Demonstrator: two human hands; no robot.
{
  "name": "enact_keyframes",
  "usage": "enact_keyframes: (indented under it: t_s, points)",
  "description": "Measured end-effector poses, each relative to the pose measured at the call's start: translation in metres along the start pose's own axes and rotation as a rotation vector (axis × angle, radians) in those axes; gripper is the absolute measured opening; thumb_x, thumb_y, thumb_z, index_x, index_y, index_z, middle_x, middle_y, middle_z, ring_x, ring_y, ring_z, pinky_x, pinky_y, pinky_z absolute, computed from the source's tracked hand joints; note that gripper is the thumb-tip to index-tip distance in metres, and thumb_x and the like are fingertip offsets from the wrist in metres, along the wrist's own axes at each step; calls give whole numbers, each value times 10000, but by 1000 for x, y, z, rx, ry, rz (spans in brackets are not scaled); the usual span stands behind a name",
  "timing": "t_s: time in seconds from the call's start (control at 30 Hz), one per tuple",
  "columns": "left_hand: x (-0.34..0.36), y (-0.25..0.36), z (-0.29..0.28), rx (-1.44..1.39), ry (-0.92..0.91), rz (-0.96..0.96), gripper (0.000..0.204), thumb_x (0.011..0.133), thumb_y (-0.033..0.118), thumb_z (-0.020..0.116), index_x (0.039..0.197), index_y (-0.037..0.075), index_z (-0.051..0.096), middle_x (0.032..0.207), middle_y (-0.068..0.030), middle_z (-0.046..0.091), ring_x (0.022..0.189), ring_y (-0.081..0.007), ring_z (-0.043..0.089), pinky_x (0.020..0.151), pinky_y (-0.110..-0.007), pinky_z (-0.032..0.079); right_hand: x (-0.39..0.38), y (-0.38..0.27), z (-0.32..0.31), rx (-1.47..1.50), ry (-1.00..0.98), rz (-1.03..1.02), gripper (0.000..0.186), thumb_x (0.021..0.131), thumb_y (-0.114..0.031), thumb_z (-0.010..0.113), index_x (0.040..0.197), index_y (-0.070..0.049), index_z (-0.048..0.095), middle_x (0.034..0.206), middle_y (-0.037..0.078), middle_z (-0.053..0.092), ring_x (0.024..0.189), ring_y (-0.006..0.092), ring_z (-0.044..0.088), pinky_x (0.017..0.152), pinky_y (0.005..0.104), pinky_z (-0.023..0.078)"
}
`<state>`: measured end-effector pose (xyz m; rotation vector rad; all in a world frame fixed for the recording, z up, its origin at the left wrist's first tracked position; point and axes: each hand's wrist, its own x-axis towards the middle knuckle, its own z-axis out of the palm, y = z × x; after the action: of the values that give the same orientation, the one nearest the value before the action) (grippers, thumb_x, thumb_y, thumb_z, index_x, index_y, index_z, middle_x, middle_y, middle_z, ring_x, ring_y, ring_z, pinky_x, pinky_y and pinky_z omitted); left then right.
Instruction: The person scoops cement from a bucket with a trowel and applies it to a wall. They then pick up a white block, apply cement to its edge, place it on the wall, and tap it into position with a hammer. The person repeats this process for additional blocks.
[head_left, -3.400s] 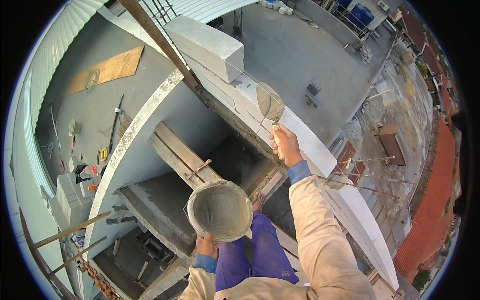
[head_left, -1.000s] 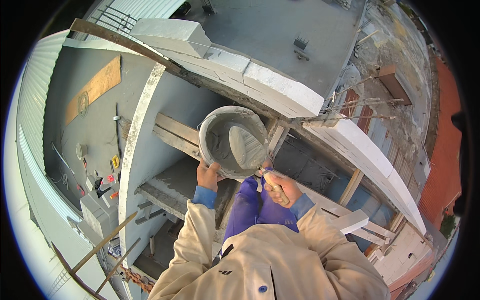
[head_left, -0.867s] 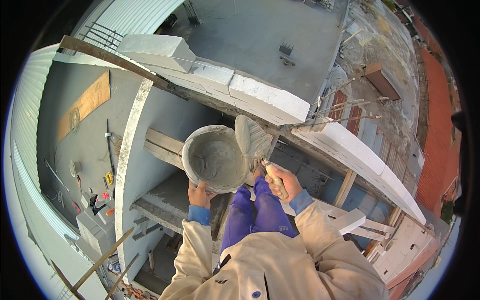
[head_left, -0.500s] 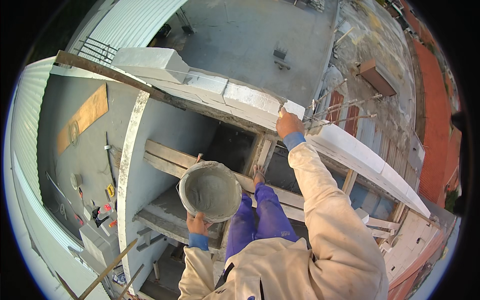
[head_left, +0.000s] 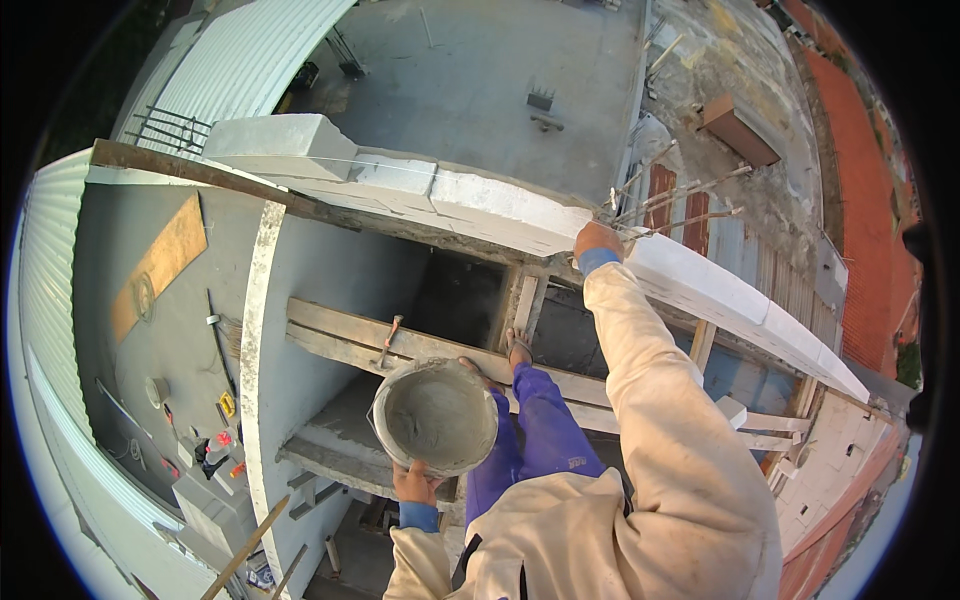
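My left hand (head_left: 415, 484) grips the near edge of a round bucket (head_left: 458, 469), tilted so that its opening faces me. Wet grey mortar (head_left: 428, 412) lies inside. My right hand (head_left: 598, 240) reaches forward to the end of a row of white blocks (head_left: 500, 208), beside bare rebar (head_left: 690, 190). Its fingers are closed; what they hold is hidden behind the hand. A hammer (head_left: 389, 342) rests on the wooden planks (head_left: 340, 325) just beyond the bucket.
My bare feet (head_left: 518, 347) stand on narrow planks over deep openings (head_left: 458, 298). A second run of white blocks (head_left: 720, 290) curves away right. At left, a lower floor holds a plywood sheet (head_left: 165, 262) and tools. A rusty beam (head_left: 190, 172) crosses the upper left.
My right hand has shifted right and slightly down along the wall, off the block's end toward the rebar. The bucket has moved a little right and down, uncovering the hammer.
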<state>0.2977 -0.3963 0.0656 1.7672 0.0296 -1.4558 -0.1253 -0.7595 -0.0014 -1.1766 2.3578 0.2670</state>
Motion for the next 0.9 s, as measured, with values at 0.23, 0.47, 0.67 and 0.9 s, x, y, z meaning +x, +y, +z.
enact_keyframes:
  t_s: [0.23,0.47,0.67,0.9]
  points:
    - [-9,-13,5,-20,-7,-63,629,864,10,577,1479,81,466,1276,-156,641,1016,-333,732,735,-483,684,-55,-106,12,88,-41,-165,412,1022,-164,561,1414,-37,547,1259,216,703,1146,386,717,943,472,603]
    - [-16,-35,13,29,73,-47,623,848,-18,545,1457,85,469,1253,-138,667,969,-329,751,696,-497,689,-38,-302,30,267,-72,-396,286,1015,-170,586,1229,-35,719,1278,175,724,1152,319,725,962,426,599]
    - [6,-35,19,-67,33,-15,619,886,-11,538,1492,79,449,1304,-154,655,1014,-380,742,758,-563,672,-44,-319,35,558,18,-607,429,961,-246,614,1307,0,673,1157,255,743,1135,382,715,990,449,570]
    - [88,7,52,-177,-48,159,635,877,-18,520,1504,55,449,1323,-155,654,1071,-362,730,829,-539,666,-163,-53,9,531,-516,-815,564,1014,-214,649,1507,30,522,980,105,729,733,133,653,696,307,555]
